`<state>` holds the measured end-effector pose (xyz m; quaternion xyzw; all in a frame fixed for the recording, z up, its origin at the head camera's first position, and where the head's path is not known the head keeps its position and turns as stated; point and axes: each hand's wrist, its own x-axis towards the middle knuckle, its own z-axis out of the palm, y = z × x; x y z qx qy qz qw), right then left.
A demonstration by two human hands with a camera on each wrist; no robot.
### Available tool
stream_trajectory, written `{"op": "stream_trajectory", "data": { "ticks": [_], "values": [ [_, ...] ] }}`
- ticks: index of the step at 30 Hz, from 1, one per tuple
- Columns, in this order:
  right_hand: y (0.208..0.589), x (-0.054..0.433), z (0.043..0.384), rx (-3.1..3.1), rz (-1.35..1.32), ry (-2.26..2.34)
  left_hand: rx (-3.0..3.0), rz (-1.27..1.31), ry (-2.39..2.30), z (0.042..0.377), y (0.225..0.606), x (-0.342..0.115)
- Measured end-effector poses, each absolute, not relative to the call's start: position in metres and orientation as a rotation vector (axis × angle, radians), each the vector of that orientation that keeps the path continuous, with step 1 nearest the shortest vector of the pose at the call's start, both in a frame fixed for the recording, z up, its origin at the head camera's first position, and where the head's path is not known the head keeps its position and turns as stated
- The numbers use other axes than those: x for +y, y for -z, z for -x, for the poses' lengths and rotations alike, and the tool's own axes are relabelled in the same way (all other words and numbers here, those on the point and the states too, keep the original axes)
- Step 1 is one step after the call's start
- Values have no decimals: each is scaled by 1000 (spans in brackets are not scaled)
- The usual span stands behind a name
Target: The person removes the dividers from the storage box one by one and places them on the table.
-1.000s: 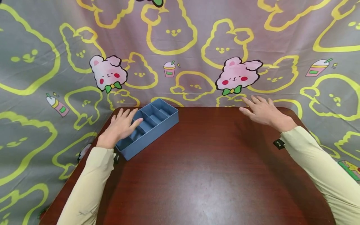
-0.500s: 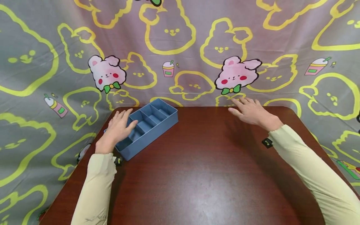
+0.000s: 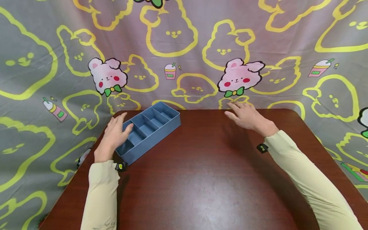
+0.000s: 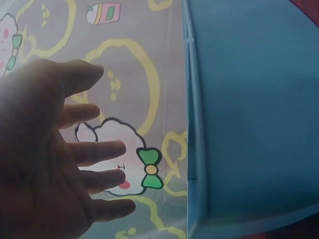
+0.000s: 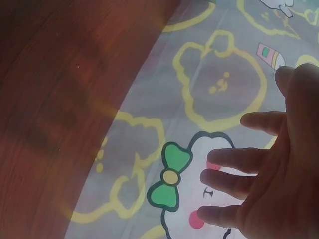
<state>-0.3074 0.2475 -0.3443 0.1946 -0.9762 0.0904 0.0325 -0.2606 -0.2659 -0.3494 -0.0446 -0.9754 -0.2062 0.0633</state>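
Observation:
A blue box (image 3: 153,135) divided into several compartments lies slantwise at the back left of the table. My left hand (image 3: 113,134), fingers spread and holding nothing, overlaps the box's near left end in the head view. In the left wrist view the box's smooth blue side (image 4: 254,114) fills the right half, with a gap between it and my left fingers (image 4: 102,152). Over the back right of the table hovers my right hand (image 3: 245,116), its fingers extended and nothing in them. The right wrist view shows those spread fingers (image 5: 234,159) against the patterned cloth.
The brown wooden table (image 3: 201,179) has rounded back corners. A grey cloth (image 3: 195,38) with yellow outlines and pink cartoon heads hangs behind it and along both sides. A black wrist strap piece (image 3: 262,148) shows under the right cuff.
My right hand has moved left, toward the middle of the table's back edge. My left hand has shifted slightly left and down, uncovering more of the box. The box stays put.

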Motion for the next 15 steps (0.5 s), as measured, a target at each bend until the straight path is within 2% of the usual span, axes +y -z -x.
{"op": "stream_trajectory", "data": {
  "ticks": [15],
  "values": [
    [355, 236, 301, -2974, -594, -406, -2898, 33, 683, 255, 353, -286]
  ]
}}
